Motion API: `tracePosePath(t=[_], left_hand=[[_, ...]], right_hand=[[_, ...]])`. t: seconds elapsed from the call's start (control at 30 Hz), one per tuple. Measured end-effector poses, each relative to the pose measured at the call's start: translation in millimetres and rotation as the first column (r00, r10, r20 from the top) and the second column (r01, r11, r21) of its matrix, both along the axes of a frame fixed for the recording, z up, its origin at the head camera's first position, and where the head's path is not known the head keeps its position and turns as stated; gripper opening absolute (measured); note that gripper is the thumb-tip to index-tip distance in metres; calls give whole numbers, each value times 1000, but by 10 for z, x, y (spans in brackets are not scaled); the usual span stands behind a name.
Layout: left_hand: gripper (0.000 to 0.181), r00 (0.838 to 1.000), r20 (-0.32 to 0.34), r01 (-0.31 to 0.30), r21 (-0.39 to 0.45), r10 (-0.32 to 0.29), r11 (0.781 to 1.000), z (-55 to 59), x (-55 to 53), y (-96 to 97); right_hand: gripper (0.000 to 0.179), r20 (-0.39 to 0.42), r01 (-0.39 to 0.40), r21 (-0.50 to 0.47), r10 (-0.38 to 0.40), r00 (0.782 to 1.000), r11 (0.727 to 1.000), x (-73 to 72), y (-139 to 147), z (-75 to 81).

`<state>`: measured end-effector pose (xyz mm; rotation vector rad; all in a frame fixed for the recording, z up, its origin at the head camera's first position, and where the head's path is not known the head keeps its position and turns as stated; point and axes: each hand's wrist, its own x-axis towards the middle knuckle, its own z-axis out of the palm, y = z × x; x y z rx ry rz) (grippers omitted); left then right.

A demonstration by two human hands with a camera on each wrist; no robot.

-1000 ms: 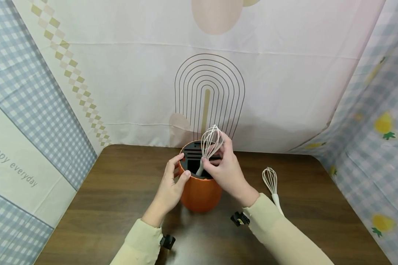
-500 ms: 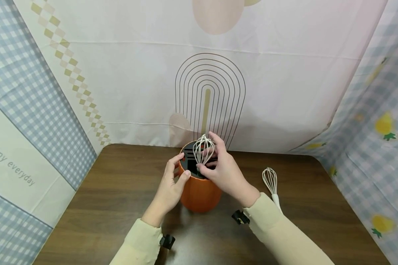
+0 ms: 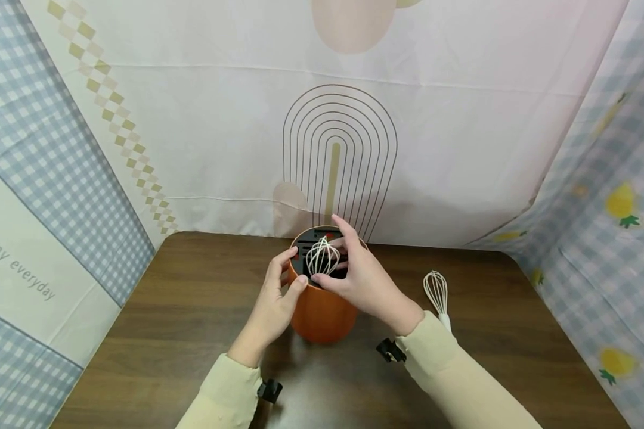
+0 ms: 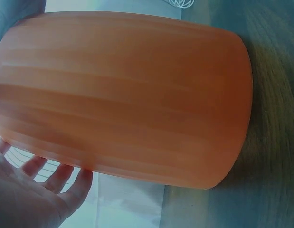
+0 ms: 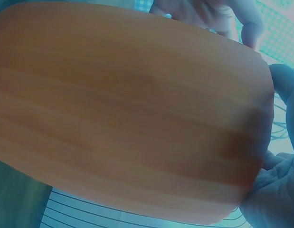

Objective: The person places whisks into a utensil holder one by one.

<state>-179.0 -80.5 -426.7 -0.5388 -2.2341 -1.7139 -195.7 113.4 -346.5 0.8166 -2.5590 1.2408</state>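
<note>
Pale cloth (image 3: 209, 125) hangs behind the desk (image 3: 172, 333), printed with thin nested arches, while blue-and-white gingham (image 3: 59, 107) covers the left side and a looser check cloth (image 3: 579, 286) with yellow fruit the right. We see dark brown wood grain on the desk, with a soft sheen at the near middle. Toward its far edge stands an orange container (image 3: 324, 316), smooth, barrel-shaped and lightly fluted down its wall, with a black slotted insert (image 3: 305, 240) in its mouth.

Our left hand (image 3: 272, 302) steadies it, fingers curled at the rim and thumb on the near lip. Our right hand (image 3: 369, 280) grasps the whisk (image 3: 322, 257) at the opening, index finger raised. The pale wire loops bulge above the insert; the handle is hidden inside.

To the right lies a second whisk (image 3: 436, 292), loops pointing far, its white handle partly covered by our cream right sleeve (image 3: 456, 375). Small black devices (image 3: 270, 391) sit by both cuffs. From both wrists, the orange wall blocks most of the view.
</note>
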Motion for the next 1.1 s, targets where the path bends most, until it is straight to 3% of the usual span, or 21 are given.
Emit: tracePosePath(t=[0.3, 0.5, 0.67, 0.77, 0.87, 1.1], left_hand=[[53, 1000, 9, 6, 13, -7, 1000, 5, 8, -4], [53, 1000, 7, 2, 9, -3, 1000, -2, 8, -5], [54, 1000, -6, 8, 16, -8, 1000, 7, 11, -5], [54, 1000, 7, 7, 14, -8, 1000, 5, 15, -13], [55, 1000, 26, 4, 6, -4, 1000, -4, 20, -14], [56, 999, 37, 10, 13, -11, 1000, 43, 33, 4]], right_hand=[[100, -14, -20, 26, 20, 1000, 999, 28, 33, 22], [87, -77, -46, -40, 42, 996, 998, 57, 148, 96], [73, -139, -3, -116, -13, 990, 993, 159, 317, 246], [70, -124, 61, -152, -80, 989, 987, 229, 448, 293], [69, -91, 147, -126, -159, 983, 981, 196, 677, 153], [72, 12, 329, 34, -330, 944, 944, 96, 1300, -388]])
